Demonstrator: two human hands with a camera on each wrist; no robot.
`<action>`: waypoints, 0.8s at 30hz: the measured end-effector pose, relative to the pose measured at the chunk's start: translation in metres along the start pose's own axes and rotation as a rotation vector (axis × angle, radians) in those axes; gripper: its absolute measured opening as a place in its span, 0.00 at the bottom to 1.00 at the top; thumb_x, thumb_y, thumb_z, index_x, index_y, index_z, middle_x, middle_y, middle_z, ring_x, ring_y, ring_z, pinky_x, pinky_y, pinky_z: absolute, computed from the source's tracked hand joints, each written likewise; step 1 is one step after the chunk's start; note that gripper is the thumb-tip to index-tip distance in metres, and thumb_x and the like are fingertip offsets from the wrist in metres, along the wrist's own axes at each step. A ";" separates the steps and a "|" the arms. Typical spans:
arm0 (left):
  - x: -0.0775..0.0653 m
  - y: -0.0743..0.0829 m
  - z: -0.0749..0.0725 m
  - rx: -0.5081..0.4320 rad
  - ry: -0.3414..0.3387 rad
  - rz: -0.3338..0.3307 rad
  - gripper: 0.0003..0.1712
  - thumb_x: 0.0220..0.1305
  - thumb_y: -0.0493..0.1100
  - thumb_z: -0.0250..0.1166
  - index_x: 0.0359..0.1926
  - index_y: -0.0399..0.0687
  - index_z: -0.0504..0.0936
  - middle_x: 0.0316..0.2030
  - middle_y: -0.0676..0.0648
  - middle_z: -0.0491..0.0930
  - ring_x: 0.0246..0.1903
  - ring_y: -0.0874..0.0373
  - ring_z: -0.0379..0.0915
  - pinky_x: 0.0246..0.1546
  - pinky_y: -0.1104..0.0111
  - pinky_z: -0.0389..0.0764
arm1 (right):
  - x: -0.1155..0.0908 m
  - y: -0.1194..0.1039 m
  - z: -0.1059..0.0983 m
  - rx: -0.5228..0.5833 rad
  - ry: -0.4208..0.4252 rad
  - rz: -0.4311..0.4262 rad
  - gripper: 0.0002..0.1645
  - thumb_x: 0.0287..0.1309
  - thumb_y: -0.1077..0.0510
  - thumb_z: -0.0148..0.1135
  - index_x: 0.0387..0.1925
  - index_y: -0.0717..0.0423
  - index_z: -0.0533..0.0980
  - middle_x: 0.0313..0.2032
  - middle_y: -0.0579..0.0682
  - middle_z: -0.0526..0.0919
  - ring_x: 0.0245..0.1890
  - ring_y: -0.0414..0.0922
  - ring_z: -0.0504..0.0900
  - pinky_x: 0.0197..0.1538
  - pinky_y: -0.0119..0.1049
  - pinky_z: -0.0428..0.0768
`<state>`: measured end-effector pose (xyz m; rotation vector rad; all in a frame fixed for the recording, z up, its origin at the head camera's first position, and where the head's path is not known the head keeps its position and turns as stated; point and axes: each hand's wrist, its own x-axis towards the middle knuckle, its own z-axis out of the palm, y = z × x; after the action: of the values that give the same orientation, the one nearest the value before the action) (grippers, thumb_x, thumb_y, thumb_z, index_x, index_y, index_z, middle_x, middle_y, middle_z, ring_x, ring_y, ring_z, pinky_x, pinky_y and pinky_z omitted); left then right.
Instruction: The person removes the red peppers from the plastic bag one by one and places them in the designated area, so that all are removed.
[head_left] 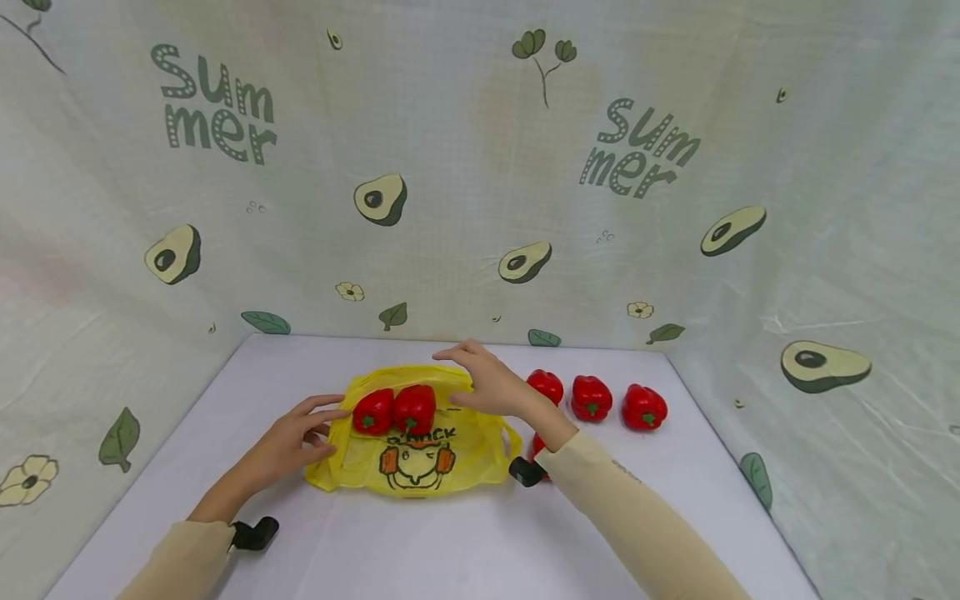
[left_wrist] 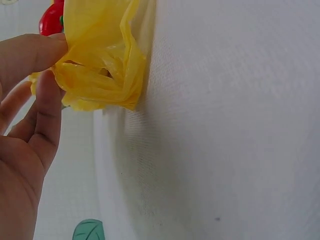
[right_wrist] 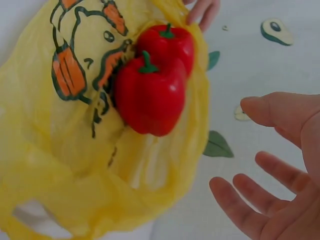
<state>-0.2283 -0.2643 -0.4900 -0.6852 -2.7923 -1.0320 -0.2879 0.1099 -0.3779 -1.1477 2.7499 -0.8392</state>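
Observation:
A yellow plastic bag (head_left: 472,454) with a cartoon print lies on the table. Two red bell peppers, one on the left (head_left: 372,412) and one on the right (head_left: 415,408), sit side by side in its open mouth. At the bag's left edge, my left hand (head_left: 296,442) pinches the yellow film between thumb and finger, as the left wrist view shows. My right hand (head_left: 491,383) hovers over the bag's far right edge, fingers spread and holding nothing. In the right wrist view this hand (right_wrist: 280,175) is apart from the peppers (right_wrist: 150,95).
Right of the bag, more red bell peppers stand in a row: one near my right forearm (head_left: 546,385), a middle one (head_left: 591,398) and an outer one (head_left: 643,407). Another pepper (head_left: 537,446) is partly hidden by my right wrist. A printed cloth (head_left: 450,275) hangs behind the white table (head_left: 420,550).

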 end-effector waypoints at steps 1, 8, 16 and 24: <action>0.000 0.000 0.000 0.000 0.001 0.004 0.32 0.61 0.32 0.78 0.67 0.46 0.83 0.74 0.41 0.66 0.48 0.55 0.84 0.48 0.76 0.85 | 0.004 0.000 0.005 0.005 -0.012 0.008 0.38 0.66 0.60 0.73 0.75 0.49 0.71 0.69 0.55 0.71 0.66 0.55 0.75 0.69 0.49 0.79; 0.000 -0.002 0.000 0.000 0.000 0.009 0.32 0.61 0.34 0.78 0.67 0.45 0.83 0.74 0.39 0.66 0.47 0.56 0.83 0.47 0.76 0.86 | 0.021 0.005 0.035 0.064 -0.080 0.055 0.37 0.67 0.60 0.72 0.75 0.51 0.72 0.69 0.56 0.71 0.69 0.57 0.72 0.73 0.51 0.75; 0.001 -0.004 0.001 -0.010 -0.001 0.012 0.33 0.60 0.33 0.79 0.67 0.45 0.82 0.74 0.41 0.66 0.47 0.59 0.83 0.47 0.75 0.85 | 0.031 0.005 0.052 0.057 -0.104 0.095 0.36 0.67 0.59 0.72 0.75 0.48 0.73 0.68 0.55 0.72 0.67 0.54 0.74 0.69 0.46 0.79; 0.000 -0.002 0.001 -0.019 0.011 0.010 0.32 0.60 0.34 0.79 0.66 0.45 0.83 0.73 0.39 0.67 0.46 0.56 0.84 0.46 0.75 0.86 | 0.039 0.006 0.064 0.032 -0.113 0.088 0.36 0.64 0.59 0.75 0.72 0.47 0.75 0.65 0.52 0.74 0.62 0.48 0.75 0.65 0.39 0.81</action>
<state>-0.2292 -0.2648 -0.4916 -0.6925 -2.7707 -1.0583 -0.3045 0.0574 -0.4291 -1.0264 2.6638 -0.7796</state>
